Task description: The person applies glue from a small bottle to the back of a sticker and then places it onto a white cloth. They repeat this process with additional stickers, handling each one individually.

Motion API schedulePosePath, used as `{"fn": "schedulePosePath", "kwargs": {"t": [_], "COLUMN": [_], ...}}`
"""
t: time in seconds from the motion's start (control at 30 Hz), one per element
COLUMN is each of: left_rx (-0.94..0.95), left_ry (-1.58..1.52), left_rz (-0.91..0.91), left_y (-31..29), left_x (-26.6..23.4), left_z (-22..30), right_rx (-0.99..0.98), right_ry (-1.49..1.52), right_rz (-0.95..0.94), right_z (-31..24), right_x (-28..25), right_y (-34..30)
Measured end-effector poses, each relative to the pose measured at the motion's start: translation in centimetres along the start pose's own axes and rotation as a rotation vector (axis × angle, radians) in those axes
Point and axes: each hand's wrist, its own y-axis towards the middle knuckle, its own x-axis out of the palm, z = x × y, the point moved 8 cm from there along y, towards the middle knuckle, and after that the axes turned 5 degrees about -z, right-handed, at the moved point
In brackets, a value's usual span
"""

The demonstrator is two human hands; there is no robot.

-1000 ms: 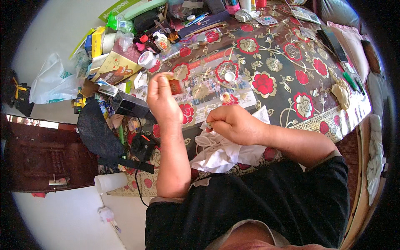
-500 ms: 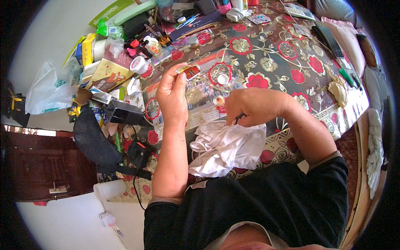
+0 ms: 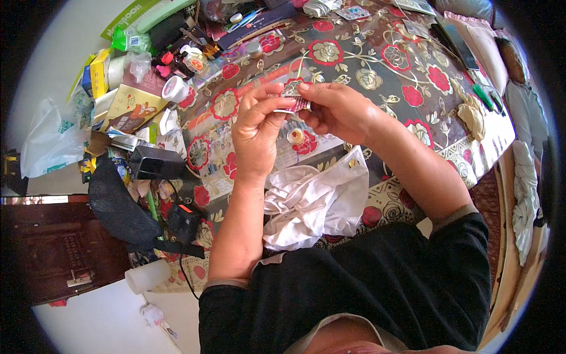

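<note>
My left hand (image 3: pixel 257 133) is raised over the table and pinches a small box (image 3: pixel 294 104) with reddish and pale printed sides. From the other side, my right hand (image 3: pixel 345 111) grips the same box between bent fingers and thumb. Just below the hands, a small round open pot (image 3: pixel 296 136) with yellowish contents stands on the table. A crumpled white cloth (image 3: pixel 315 206) lies nearer to me, between my forearms, and neither hand touches it.
A flowered dark cloth (image 3: pixel 368 78) covers the table. Cartons (image 3: pixel 132 106), bottles (image 3: pixel 193 62) and a white tub (image 3: pixel 174 88) crowd the left side, with a black box (image 3: pixel 156 162) closer. Green-handled tools (image 3: pixel 482 97) and a beige cloth (image 3: pixel 471 115) lie at right.
My right hand has risen from beside the white cloth to the small box. The left hand has turned the box, now held by both hands. The view has shifted slightly.
</note>
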Motion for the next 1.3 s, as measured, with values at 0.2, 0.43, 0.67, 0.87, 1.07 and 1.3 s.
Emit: {"fn": "schedulePosePath", "kwargs": {"t": [0.2,0.43,0.67,0.87,1.07,1.3], "left_rx": [-0.051,-0.352,-0.382,-0.376,-0.338,-0.3], "left_ry": [-0.037,-0.173,0.02,0.173,0.184,0.195], "left_rz": [0.027,0.144,0.123,0.094,0.096,0.102], "left_y": [-0.3,-0.8,-1.0,-0.9,-1.0,-1.1], "left_x": [-0.8,-1.8,-2.3,-2.1,-2.0,-2.0], "left_z": [-1.1,-3.4,-4.3,-3.6,-3.2,-3.4], "right_rx": [-0.086,-0.217,-0.292,-0.281,-0.329,-0.339], "right_ry": [-0.044,-0.34,-0.657,-0.61,-0.662,-0.802], "right_rz": [-0.003,0.161,0.186,0.166,0.104,0.086], "right_z": [-0.6,-1.9,-2.3,-2.7,-2.3,-2.2], "right_x": [-0.6,-1.7,-0.3,0.4,0.3,0.5], "right_y": [0.9,1.5,1.0,0.7,1.4,1.5]}}
